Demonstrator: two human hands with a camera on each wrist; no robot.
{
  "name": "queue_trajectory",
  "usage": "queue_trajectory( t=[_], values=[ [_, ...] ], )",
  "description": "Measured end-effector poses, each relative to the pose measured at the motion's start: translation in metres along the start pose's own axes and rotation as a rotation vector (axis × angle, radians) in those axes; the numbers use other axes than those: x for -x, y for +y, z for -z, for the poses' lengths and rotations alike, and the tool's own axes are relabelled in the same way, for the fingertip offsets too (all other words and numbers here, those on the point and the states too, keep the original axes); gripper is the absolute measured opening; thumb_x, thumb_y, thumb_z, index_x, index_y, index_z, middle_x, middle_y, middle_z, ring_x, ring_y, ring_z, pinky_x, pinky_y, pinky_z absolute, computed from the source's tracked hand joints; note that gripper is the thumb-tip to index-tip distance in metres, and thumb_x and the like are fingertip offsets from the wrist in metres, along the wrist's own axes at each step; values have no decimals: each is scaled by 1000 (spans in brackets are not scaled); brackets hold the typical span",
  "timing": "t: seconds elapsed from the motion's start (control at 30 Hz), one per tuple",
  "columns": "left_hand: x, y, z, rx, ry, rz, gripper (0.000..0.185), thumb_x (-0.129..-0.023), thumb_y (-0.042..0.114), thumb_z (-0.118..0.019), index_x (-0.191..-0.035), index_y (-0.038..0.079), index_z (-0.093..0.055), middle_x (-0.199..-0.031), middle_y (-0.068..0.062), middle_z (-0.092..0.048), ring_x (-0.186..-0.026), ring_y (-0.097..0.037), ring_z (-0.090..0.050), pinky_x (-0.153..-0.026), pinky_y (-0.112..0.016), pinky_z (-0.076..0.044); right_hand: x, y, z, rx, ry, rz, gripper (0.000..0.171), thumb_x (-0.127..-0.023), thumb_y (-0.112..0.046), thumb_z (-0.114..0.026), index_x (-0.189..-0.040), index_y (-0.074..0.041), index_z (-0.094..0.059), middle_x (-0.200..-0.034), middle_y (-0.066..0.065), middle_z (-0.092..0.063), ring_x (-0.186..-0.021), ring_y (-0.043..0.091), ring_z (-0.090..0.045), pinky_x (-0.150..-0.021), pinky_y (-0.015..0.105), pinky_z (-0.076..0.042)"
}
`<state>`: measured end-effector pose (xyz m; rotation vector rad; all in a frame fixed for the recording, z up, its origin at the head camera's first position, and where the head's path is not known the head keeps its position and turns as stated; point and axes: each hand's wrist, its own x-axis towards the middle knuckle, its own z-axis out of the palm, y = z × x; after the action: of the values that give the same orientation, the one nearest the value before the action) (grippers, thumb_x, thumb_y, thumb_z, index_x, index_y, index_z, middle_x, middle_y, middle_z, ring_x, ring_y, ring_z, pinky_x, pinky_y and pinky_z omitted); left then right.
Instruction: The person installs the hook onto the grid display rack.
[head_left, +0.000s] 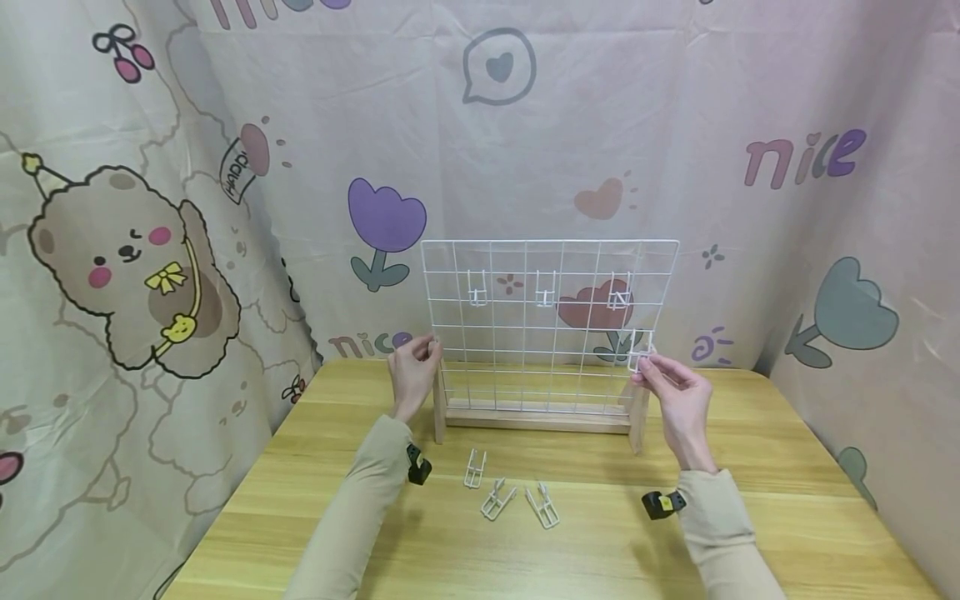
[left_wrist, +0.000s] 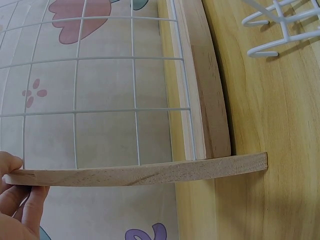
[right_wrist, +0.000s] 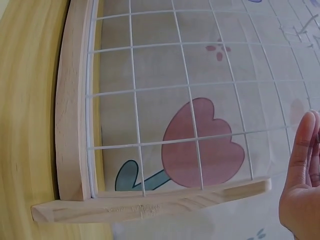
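Observation:
A white wire grid panel (head_left: 551,242) stands upright in a wooden stand (head_left: 536,422). My left hand (head_left: 411,379) grips the top of the stand's left post (left_wrist: 140,175), thumb on one side and fingers on the other. At the grid's lower right, my right hand (head_left: 681,404) pinches a white wire hook (head_left: 640,357) against or close to the wires; whether it is hooked on cannot be told. In the right wrist view that hand (right_wrist: 302,185) is at the right edge, the hook mostly out of sight. Similar hooks hang higher up: left (head_left: 477,297), middle (head_left: 545,297) and right (head_left: 618,299).
Three loose white hooks lie on the wooden table (head_left: 600,550) before the stand: one at left (head_left: 474,470), one in the middle (head_left: 497,502), one at right (head_left: 543,507). A patterned curtain (head_left: 480,167) hangs behind the table and along its sides.

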<state>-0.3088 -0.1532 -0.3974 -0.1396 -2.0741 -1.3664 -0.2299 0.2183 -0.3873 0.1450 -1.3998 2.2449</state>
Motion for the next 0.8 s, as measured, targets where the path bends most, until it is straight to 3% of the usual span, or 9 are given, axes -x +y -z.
queue_trajectory(
  t=[0.67,0.8],
  values=[
    [0,2,0,-4,8,-22,24,-92,7,-67,-112,-7,-72,-104,-24,-75,-92,-35,-77,-80,-44,-63,-16,2,-3,32,48,-13,13,-86,9,-71,-96,1,-76,-81,5,-79,-61,12,-74,-66,24,-63],
    [0,2,0,-2,11,-26,24,-92,6,-68,-111,-7,-72,-104,-25,-75,-92,-35,-77,-80,-45,-63,-19,3,-1,40,48,-12,16,-87,8,-71,-103,8,-73,-80,5,-79,-61,12,-74,-67,24,-63]
  ],
)
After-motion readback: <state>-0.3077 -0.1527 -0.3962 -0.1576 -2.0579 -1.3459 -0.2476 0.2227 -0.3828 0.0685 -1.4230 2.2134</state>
